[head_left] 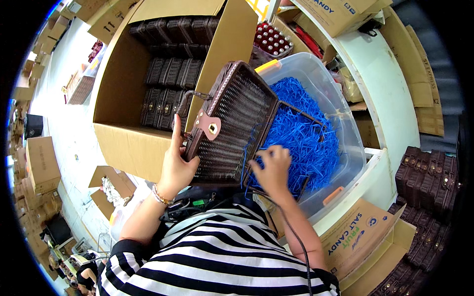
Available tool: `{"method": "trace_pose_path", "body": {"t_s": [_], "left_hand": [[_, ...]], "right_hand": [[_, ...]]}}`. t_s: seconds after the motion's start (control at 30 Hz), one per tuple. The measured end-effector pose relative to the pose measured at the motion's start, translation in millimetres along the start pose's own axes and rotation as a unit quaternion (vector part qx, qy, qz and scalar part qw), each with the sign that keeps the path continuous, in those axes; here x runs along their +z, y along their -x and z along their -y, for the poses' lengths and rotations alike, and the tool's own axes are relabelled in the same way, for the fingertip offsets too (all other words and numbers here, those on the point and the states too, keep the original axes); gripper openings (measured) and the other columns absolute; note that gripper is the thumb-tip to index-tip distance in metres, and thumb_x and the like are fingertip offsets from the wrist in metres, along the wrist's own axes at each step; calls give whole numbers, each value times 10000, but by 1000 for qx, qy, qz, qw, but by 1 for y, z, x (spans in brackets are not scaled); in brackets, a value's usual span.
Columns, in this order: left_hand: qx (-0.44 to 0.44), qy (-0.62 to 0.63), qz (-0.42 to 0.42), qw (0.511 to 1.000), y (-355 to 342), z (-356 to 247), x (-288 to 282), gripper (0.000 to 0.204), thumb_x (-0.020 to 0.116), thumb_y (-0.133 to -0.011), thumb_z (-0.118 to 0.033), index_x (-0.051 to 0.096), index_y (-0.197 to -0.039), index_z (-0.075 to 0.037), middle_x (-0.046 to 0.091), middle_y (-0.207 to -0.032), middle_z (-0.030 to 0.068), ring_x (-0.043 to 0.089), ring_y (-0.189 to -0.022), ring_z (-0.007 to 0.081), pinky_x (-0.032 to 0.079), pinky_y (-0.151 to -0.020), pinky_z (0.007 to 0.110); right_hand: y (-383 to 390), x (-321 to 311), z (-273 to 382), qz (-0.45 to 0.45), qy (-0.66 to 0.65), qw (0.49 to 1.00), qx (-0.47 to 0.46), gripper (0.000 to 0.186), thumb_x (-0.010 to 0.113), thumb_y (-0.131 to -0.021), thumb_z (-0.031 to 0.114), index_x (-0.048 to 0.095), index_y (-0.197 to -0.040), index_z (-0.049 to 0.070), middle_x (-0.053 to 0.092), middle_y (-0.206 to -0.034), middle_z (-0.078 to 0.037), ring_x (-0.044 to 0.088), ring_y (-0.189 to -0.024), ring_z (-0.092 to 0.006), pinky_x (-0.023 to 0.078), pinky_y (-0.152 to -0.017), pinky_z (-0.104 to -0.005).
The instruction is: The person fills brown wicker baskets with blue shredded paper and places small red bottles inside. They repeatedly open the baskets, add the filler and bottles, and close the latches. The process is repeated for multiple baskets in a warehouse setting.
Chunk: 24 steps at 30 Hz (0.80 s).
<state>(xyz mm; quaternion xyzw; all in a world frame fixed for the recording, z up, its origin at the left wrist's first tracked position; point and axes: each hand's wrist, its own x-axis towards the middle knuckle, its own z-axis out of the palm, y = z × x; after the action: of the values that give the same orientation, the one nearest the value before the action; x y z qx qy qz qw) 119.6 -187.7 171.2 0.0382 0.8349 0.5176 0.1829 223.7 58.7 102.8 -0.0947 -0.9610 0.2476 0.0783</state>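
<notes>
A dark brown wicker basket [232, 118] stands with its lid raised in front of me. My left hand [178, 165] grips the lid's edge, below the curved handle [183, 106] and beside a pinkish-brown clasp flap [207, 126]. Blue shredded paper [308, 143] fills the basket's lower half and heaps around it, inside a clear plastic bin [353, 148]. Over the paper at the basket's hinge side is my right hand [274, 170], fingers bent and thumb apart. Slight blur softens it, and no clump shows in its grasp. A few blue strands hang near its thumb.
An open cardboard box [131, 148] at the far left holds several closed wicker baskets [170, 71]. Beyond the bin stand red bottles with white caps [272, 39]. More wicker baskets [427, 170] are stacked at right, near an open carton [363, 237]. A dark cord [296, 229] crosses my right forearm.
</notes>
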Motion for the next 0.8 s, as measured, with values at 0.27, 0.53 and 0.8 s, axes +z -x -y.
{"method": "trace_pose_path", "body": {"t_s": [0.27,0.53,0.8], "left_hand": [[7,-17,-30,999,2,-3,3,1071,556,-706,103,37,-1593,-198,601,-1097,180,633,-732,201,521,-636,296],[27,-16,-34,999,3,-2,6,1079,564,-704,105,34,-1593,-202,605,-1096,179,634,-723,191,513,-631,287],[-18,1,-15,1000,0,-1,4,1097,494,-712,187,7,-1594,-246,522,-1169,100,617,-836,107,476,-618,205]], "right_hand": [[33,23,37,132,90,984,81,481,795,-716,433,634,-888,14,545,-976,-143,474,-989,-309,360,-828,-432],[41,44,24,106,141,984,-18,213,586,-886,205,653,-732,74,635,-783,-84,552,-837,-268,358,-741,-435],[28,4,-50,-6,171,981,92,168,623,-877,191,603,-959,46,570,-1021,-141,510,-981,-319,364,-825,-470]]}}
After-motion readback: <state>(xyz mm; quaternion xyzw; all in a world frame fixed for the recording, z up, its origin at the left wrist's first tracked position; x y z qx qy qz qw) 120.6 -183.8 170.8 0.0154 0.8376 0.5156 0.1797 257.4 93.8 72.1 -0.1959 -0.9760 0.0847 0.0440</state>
